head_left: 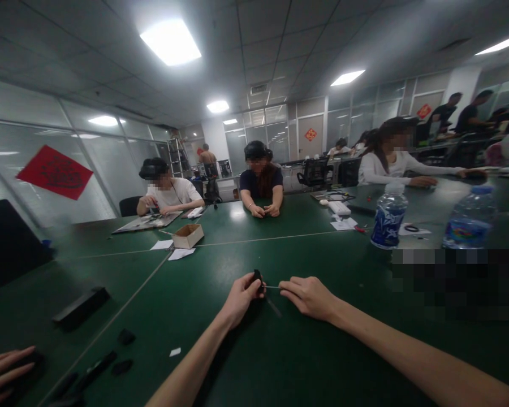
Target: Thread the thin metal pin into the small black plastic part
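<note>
My left hand (240,295) is closed on a small black part (258,277) and holds it upright above the green table (237,362). To the right of it, my right hand (309,295) pinches the end of a thin, pale metal rod (272,287). The rod's other end meets the black part; whether it enters it or only touches it, I cannot tell. Below the rod, a faint narrow streak shows on the tabletop, perhaps a reflection. A small white scrap (175,351) lies left of my left forearm.
Black pieces (95,370) and a long black block (81,307) lie at left, near another person's hand (8,367). Farther off stand a cardboard box (188,236) and two water bottles (389,217). People sit across the table, one (261,183) directly opposite.
</note>
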Demonstrator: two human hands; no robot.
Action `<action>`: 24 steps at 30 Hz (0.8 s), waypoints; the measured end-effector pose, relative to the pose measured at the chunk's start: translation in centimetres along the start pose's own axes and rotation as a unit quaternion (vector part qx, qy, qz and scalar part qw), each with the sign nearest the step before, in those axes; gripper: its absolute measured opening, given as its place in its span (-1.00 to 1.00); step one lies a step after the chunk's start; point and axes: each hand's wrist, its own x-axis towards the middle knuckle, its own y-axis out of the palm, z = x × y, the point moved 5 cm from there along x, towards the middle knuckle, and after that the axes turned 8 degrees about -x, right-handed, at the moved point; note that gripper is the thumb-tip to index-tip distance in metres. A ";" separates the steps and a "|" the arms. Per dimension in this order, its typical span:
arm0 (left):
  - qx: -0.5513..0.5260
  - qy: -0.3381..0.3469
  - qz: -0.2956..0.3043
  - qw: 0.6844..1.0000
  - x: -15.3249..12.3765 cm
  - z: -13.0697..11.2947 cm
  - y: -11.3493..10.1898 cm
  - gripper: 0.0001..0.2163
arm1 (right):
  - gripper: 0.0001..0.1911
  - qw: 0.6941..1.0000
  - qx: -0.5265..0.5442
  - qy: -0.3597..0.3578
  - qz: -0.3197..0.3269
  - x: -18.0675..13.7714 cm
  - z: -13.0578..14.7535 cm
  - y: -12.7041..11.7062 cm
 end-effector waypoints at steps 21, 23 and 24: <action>-0.093 -0.017 -0.027 0.995 0.1 0.4 -0.2 -0.62 | -0.68 0.991 0.113 0.061 -0.028 0.3 -0.9 0.3; -0.097 -0.018 -0.030 0.995 0.2 0.6 -0.3 -0.62 | -0.69 0.992 0.120 0.039 -0.024 0.3 -0.5 0.0; -0.097 -0.019 -0.031 0.995 0.2 0.6 -0.3 -0.62 | -0.70 0.992 0.122 0.032 -0.023 0.3 -0.4 0.0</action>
